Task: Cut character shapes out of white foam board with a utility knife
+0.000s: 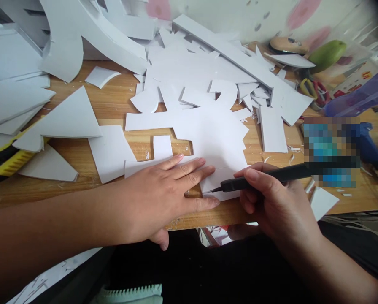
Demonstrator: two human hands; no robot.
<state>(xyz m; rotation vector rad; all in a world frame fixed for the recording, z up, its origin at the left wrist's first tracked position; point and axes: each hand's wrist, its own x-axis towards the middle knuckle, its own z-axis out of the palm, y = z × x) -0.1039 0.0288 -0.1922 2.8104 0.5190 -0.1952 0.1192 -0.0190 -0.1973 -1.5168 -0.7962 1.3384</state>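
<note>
My left hand [166, 190] lies flat with fingers stretched out, pressing on a white foam-board sheet [214, 135] at the near edge of the wooden table [113, 101]. My right hand [271, 198] is closed round a black craft knife [271, 177]. The knife's blade tip touches the sheet just right of my left fingertips. The sheet has angular shapes cut out of it, and wood shows through the holes.
White foam-board offcuts [65, 118] cover most of the table, with long strips [227, 50] at the back. A yellow and black tool [5, 160] lies at the left. Scissors [315, 90], a green object [326, 52] and a blue tool [369, 143] sit at the right.
</note>
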